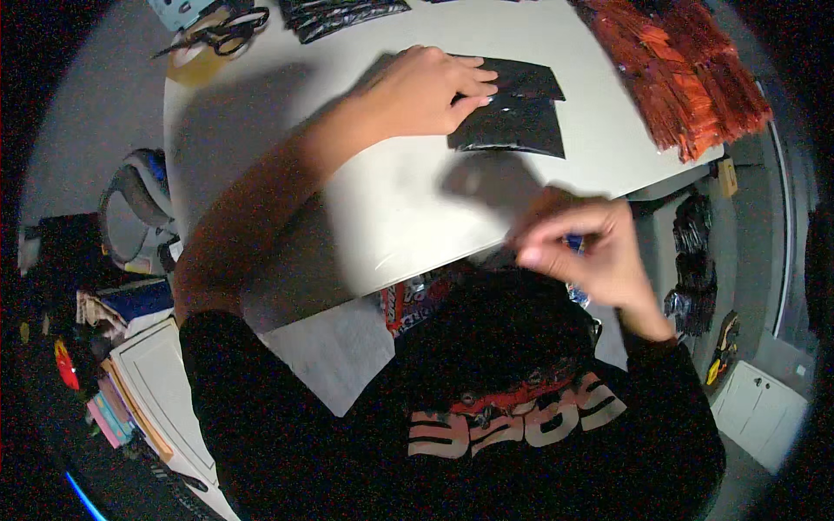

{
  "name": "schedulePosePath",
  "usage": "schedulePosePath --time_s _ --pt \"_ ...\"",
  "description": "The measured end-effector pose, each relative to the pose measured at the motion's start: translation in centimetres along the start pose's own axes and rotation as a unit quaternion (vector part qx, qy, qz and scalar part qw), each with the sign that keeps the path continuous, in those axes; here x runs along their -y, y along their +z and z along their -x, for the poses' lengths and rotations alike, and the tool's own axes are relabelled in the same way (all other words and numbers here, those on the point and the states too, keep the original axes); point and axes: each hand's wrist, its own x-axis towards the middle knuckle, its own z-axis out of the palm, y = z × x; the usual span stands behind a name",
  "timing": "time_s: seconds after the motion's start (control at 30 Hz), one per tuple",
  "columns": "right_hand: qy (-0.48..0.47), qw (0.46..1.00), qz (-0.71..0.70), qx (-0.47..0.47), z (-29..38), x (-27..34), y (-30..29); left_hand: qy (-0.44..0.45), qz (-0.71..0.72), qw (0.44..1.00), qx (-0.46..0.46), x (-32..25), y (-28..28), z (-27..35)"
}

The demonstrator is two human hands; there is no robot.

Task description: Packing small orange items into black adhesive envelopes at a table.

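My left hand (443,88) lies palm down, its fingers spread over the left part of flat black plastic pieces, perhaps pouches. One black piece (521,77) is at the back, and a shinier one (511,127) lies in front of it, their edges overlapping or meeting. My right hand (586,244) hovers near the front edge of the white table (404,221), blurred by motion. Its thumb and fingertips are drawn close together. Whether something thin is between them cannot be made out.
Stacked orange-red plastic packets (677,78) cover the table's right side. Black shiny packets (345,16) lie at the back. Scissors (225,32) and a tape roll (195,55) sit back left. A chair (137,208) stands left; black bundles (694,260) lie at right.
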Motion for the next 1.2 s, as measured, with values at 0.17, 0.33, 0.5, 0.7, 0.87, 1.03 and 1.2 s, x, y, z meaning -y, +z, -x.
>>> schedulePosePath --time_s 0.17,0.33,0.5,0.7,0.87,1.03,1.2 --pt "-0.013 0.988 0.155 0.000 -4.1 -0.1 -8.6 0.064 -0.028 0.997 -0.015 0.0 -0.1 -1.1" --pt "0.005 0.999 0.042 0.027 -10.4 -4.2 -12.0 0.051 0.009 0.999 -0.011 -0.2 0.0 -0.8" --pt "0.020 0.994 -0.027 0.105 -13.7 -6.7 -11.8 0.038 0.030 0.999 -0.014 -0.7 -0.3 -0.8" --pt "0.030 0.991 -0.003 0.127 -14.6 -6.9 -11.0 0.035 0.047 0.998 -0.037 -0.6 -0.3 -0.9" --pt "0.090 0.990 0.060 0.086 -14.4 -6.3 -11.0 0.033 0.042 0.998 -0.031 -0.7 -0.6 -1.0" --pt "0.124 0.985 0.075 0.092 -14.5 -5.8 -11.9 0.040 0.040 0.998 -0.037 -0.5 -0.3 -1.0" --pt "0.143 0.978 0.085 0.122 -14.8 -5.7 -12.9 0.039 0.043 0.998 -0.031 -0.4 -0.1 -1.0"
